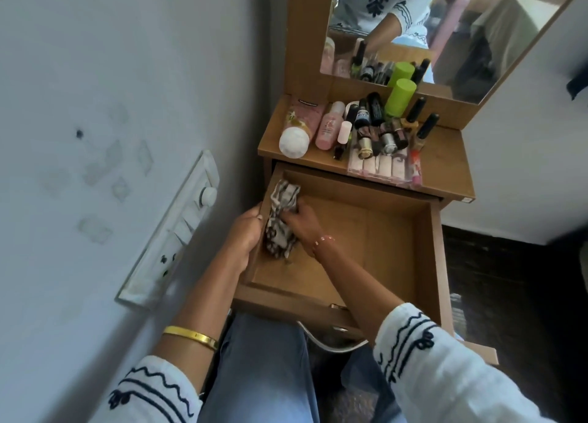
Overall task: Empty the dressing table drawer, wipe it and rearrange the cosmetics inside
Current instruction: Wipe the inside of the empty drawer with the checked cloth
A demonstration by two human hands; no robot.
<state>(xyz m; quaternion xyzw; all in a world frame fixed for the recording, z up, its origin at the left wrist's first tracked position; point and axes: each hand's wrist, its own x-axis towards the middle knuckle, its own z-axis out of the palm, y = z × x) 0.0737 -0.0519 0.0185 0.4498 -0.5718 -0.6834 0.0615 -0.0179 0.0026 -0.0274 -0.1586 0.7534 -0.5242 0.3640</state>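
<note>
The wooden drawer (375, 231) is pulled out, and nothing lies in it but a patterned black-and-white cloth (281, 219) against its left wall. My right hand (302, 223) grips the cloth and presses it into the drawer's left side. My left hand (243, 235) holds the drawer's left wall, thumb over its rim. Cosmetics stand crowded on the dressing table top (445, 164): a white-capped bottle (294, 139), a pink bottle (329, 126), a green-capped can (399, 96), several lipsticks and nail polishes, and a clear organiser tray (385, 168).
A mirror (445, 31) rises behind the table top. A white switchboard (178, 228) sits on the wall at the left, close to my left arm. The drawer front and its metal handle (334, 343) hang over my lap. Dark floor lies to the right.
</note>
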